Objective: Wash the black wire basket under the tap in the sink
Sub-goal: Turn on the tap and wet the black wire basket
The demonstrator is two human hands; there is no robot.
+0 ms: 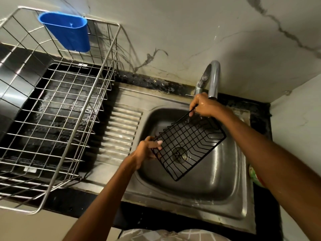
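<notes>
A large silver wire dish rack [57, 108] takes up the left side of the view, standing on the dark, wet counter [43, 105] beside the ribbed steel drainboard [119, 129]. A blue plastic cup [66, 31] hangs on the rack's back rim against the pale marbled wall [191, 32]; what is inside the cup cannot be told. To the right is the steel sink [224, 171], its round drain [180, 153] showing through the mesh held above it. At the back of the sink rises the curved chrome tap [214, 79], its spout ending just above the right hand; no clear stream can be made out, though that hand is wet and shiny. The black wire basket [189, 146] is held tilted over the bowl of the sink, between the 2 hands, with nothing in it. A green and orange object [255, 176] peeks out at the sink's right edge, mostly hidden by the right forearm. The right hand [205, 105] grips the basket's far corner under the spout, fingers curled down round the rim wire. The left hand [147, 150] holds the near left edge, its fingers [157, 143] wrapped over the rim and pressed together on the mesh.
</notes>
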